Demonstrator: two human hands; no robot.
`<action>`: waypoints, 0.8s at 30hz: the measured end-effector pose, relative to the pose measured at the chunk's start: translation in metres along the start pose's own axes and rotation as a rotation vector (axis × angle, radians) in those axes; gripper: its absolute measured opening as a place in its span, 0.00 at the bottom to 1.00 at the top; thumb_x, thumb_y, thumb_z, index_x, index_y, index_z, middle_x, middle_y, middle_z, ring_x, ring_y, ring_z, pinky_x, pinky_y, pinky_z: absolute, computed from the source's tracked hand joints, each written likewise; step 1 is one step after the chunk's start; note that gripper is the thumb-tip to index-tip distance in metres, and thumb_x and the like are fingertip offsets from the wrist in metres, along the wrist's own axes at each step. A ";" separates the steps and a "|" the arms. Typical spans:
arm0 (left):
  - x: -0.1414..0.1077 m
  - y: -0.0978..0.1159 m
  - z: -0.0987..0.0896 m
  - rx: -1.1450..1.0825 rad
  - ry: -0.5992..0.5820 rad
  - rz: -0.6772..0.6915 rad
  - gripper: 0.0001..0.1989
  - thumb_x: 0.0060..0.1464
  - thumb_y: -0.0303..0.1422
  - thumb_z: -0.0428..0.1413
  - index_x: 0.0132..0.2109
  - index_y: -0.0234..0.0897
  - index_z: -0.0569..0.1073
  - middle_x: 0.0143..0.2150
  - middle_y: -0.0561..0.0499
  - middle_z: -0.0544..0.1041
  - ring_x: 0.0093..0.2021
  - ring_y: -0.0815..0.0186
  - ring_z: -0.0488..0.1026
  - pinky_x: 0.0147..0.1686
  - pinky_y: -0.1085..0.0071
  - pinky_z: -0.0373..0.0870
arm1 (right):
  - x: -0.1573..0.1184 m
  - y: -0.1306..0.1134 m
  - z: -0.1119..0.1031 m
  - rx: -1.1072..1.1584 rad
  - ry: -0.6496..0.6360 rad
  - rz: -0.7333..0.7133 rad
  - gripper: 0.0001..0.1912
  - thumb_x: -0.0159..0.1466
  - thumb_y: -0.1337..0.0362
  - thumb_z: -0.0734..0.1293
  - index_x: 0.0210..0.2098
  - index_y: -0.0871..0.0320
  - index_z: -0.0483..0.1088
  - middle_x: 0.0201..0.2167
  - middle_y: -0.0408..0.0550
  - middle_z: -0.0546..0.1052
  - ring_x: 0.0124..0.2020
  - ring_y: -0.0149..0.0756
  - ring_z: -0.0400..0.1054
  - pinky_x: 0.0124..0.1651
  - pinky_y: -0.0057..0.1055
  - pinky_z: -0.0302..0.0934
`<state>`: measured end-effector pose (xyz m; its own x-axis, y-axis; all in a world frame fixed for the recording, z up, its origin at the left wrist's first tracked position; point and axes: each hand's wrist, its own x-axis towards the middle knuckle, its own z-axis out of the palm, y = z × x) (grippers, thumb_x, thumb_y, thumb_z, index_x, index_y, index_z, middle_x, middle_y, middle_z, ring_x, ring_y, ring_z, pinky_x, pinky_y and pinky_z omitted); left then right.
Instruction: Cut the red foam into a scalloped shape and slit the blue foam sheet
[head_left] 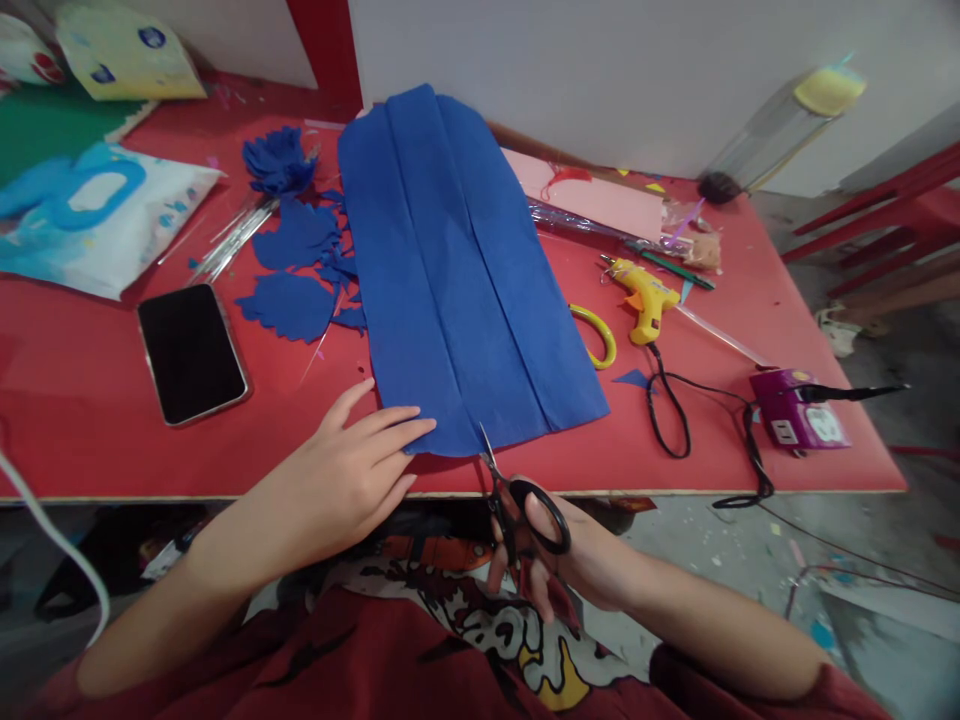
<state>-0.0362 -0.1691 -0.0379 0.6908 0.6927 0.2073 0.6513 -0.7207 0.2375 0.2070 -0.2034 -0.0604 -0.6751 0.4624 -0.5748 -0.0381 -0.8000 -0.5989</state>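
A large blue felt-like sheet (450, 260) with lengthwise creases lies on the red table (315, 440), its near edge close to the table's front. My left hand (367, 465) rests with fingers stretched out on the sheet's near left corner. Black-handled scissors (540, 515) are in my right hand (577, 550), thumb and fingers through the loops. Their blades meet the sheet's near edge, the tip lying over the blue material. Left of the sheet are cut blue petal-shaped pieces (292, 305) and a ruffled blue flower (277, 163).
A phone (191, 352), thin sticks (236, 240) and a wipes pack (112, 215) lie to the left. On the right are a yellow glue gun (645, 297) with its cord, a yellow ring-shaped handle (598, 335), a purple box (799, 410) and a clear container (780, 130).
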 end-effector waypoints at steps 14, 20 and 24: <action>-0.002 -0.001 0.001 0.017 -0.019 0.002 0.14 0.59 0.28 0.46 0.37 0.33 0.76 0.48 0.46 0.77 0.51 0.56 0.71 0.58 0.49 0.51 | -0.001 0.001 0.003 0.028 0.028 0.013 0.29 0.53 0.37 0.61 0.33 0.57 0.53 0.19 0.38 0.67 0.11 0.24 0.62 0.11 0.18 0.53; -0.003 -0.001 0.000 0.017 -0.004 -0.019 0.14 0.59 0.29 0.46 0.36 0.34 0.76 0.48 0.47 0.77 0.50 0.57 0.72 0.59 0.50 0.52 | -0.003 0.000 0.004 0.061 0.047 0.023 0.29 0.52 0.37 0.62 0.33 0.57 0.54 0.18 0.38 0.68 0.11 0.24 0.62 0.10 0.18 0.53; -0.002 -0.002 0.001 0.049 -0.012 0.009 0.15 0.60 0.28 0.45 0.38 0.32 0.76 0.47 0.46 0.78 0.49 0.57 0.72 0.58 0.49 0.53 | -0.003 -0.002 0.005 0.101 0.053 0.041 0.30 0.51 0.38 0.64 0.34 0.58 0.55 0.17 0.38 0.68 0.12 0.25 0.63 0.10 0.18 0.52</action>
<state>-0.0383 -0.1695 -0.0396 0.7005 0.6856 0.1980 0.6593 -0.7279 0.1883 0.2049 -0.2047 -0.0544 -0.6377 0.4459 -0.6280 -0.0872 -0.8519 -0.5163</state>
